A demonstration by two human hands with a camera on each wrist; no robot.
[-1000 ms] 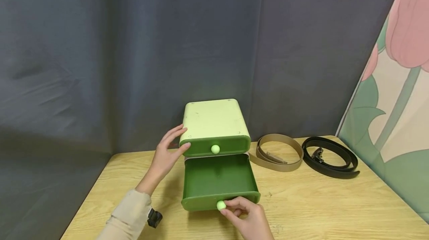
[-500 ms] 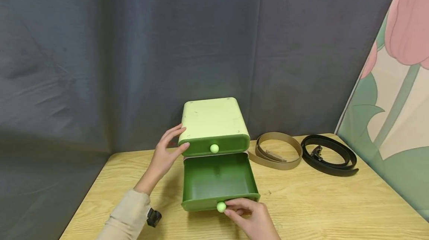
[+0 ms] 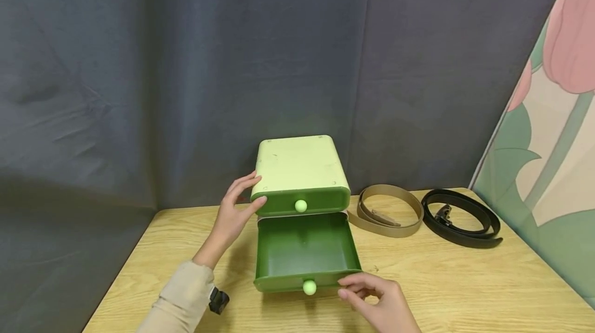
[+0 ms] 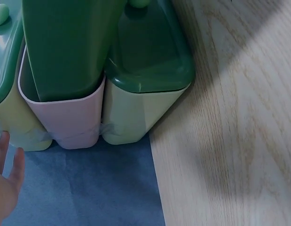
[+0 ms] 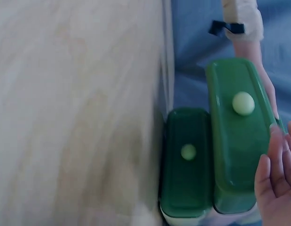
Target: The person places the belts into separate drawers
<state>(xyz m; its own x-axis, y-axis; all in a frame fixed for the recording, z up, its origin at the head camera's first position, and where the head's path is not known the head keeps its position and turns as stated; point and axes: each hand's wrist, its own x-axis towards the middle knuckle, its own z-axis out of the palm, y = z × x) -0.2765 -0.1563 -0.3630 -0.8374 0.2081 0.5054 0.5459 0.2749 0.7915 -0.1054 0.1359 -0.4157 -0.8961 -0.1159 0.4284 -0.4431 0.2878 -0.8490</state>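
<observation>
A small drawer cabinet (image 3: 299, 163) with a pale yellow-green top and green drawer fronts stands on the table. Its upper drawer (image 3: 325, 201) is closed; below it, the green drawer (image 3: 281, 283) is pulled far out, with nothing inside. My left hand (image 3: 229, 219) rests against the cabinet's upper left side, fingers extended and thumb at the front corner. Just right of the pulled-out drawer's round knob (image 3: 309, 287) is my right hand (image 3: 376, 299), its fingers loosely bent near the drawer front, holding nothing. The left wrist view shows the pink middle housing (image 4: 72, 125) around that drawer.
To the cabinet's right lie a coiled brown belt (image 3: 411, 203) and a coiled black belt (image 3: 488, 217) with a buckle. A dark curtain (image 3: 260, 64) hangs behind the wooden table (image 3: 446, 291). A flower-patterned panel (image 3: 553, 178) borders the right side.
My right hand has let go of the lower knob and moved right along the drawer front. The drawer remains pulled out, and my left hand keeps its place on the cabinet.
</observation>
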